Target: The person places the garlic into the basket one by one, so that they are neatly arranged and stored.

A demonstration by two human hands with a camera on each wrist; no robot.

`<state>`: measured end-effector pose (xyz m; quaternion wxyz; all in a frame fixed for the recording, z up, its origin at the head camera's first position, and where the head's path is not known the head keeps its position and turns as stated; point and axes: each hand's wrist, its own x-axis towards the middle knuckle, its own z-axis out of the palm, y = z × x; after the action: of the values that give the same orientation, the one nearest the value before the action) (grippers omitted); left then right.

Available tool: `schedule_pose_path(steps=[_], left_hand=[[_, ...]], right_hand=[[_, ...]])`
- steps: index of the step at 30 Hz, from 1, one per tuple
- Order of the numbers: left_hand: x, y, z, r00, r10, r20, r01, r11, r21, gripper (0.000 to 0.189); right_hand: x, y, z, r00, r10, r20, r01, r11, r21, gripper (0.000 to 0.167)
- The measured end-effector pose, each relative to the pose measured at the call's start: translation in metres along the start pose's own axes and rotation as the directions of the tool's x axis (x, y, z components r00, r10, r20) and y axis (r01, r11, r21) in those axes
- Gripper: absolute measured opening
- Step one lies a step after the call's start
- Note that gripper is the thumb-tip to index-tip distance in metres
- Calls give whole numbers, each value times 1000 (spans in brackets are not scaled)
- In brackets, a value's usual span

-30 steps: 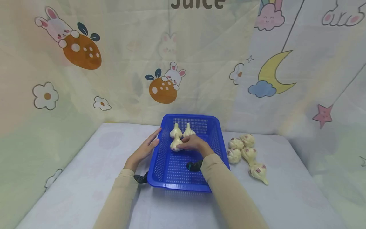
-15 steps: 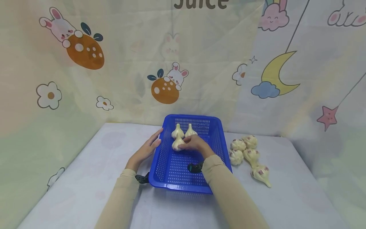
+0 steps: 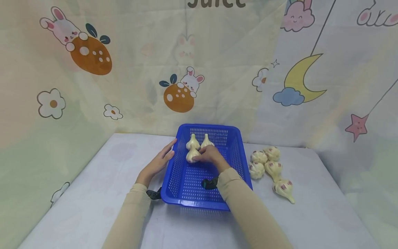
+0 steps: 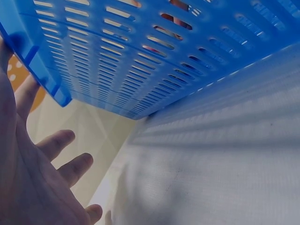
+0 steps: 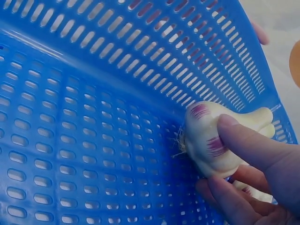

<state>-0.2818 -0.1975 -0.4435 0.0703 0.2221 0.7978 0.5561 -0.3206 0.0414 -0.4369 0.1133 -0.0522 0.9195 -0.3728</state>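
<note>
Head view shows the right hand (image 3: 210, 154) inside a blue basket (image 3: 199, 203), pinching a garlic bulb (image 3: 191, 156) between thumb and fingers. This bulb sits toward the basket's left side, its neck pointing to the far end, just on the near side of two other bulbs (image 3: 192, 143); whether it touches them I cannot tell. The left hand (image 3: 157, 164) is spread, its fingers reaching along the basket's left edge, with fingertips at the rim. On the table (image 3: 133, 148), to the right of the basket, lie five loose bulbs (image 3: 273, 168). The held bulb looks light and firm, with a smooth, perhaps slightly slippery skin; it should bear a gentle squeeze well. Its round body, where the thumb presses near the purple streaks, seems the surest place to hold; the narrow neck would likely let it swing.
</note>
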Motion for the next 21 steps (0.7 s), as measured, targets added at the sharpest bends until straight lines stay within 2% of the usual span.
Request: schedule_pose_path(steps=[6,11,18,21], left_hand=[[0,0,0,1000,1,-1,-1,1000,-3,55],[1,-2,-1,1000,3,1,-3,1000,4,55],[12,-33,-1,1000,3,-23,-3,1000,3,54],[14,-38,-1,1000,3,-28,-3,1000,6,53]], right_hand=[[2,-3,3,999,9,-34,-11,998,-59,47],[5,-5,3,999,25,-27,-27,998,-54,48],[8,-5,5,999,0,-37,-1,999,-38,50],[5,-7,5,999,-5,-48,3,999,-35,47]])
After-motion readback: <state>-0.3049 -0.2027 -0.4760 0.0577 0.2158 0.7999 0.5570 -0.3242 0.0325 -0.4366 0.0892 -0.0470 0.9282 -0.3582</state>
